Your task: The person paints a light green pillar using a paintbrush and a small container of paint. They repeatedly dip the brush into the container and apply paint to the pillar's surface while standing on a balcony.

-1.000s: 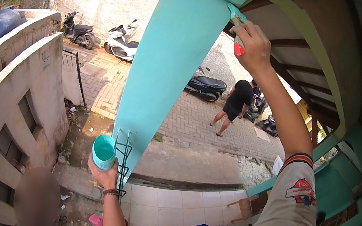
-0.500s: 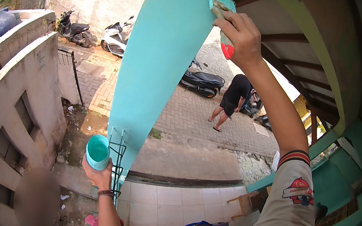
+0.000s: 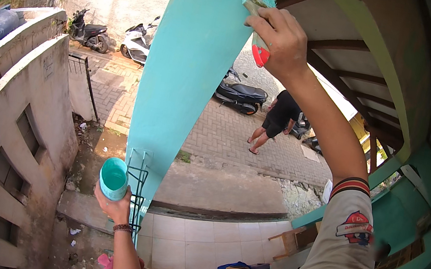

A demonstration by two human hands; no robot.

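My right hand (image 3: 282, 41) is raised high, fingers wrapped round a paintbrush (image 3: 259, 55) with a red-tipped handle. Turquoise paint coats the bristles, which lie against the upper right part of a turquoise pillar (image 3: 194, 56), just under the beam. Lower down on the left, my left hand (image 3: 114, 206) grips a paint cup (image 3: 114, 179), tilted so its opening shows turquoise paint inside. Right beside the cup, a dark metal rack (image 3: 141, 185) stands against the pillar's lower part.
A weathered wall (image 3: 12, 145) with window openings rises on the left. On the paved lane beyond are a white scooter (image 3: 137, 43), a black scooter (image 3: 240, 97) and a bending person (image 3: 278, 120). White floor tiles (image 3: 208, 242) lie below, with a wooden stool (image 3: 289, 240) at right.
My right hand and the brush have shifted slightly left and up on the pillar. The cup in my left hand has moved a little left and up. The person in the lane has shifted slightly.
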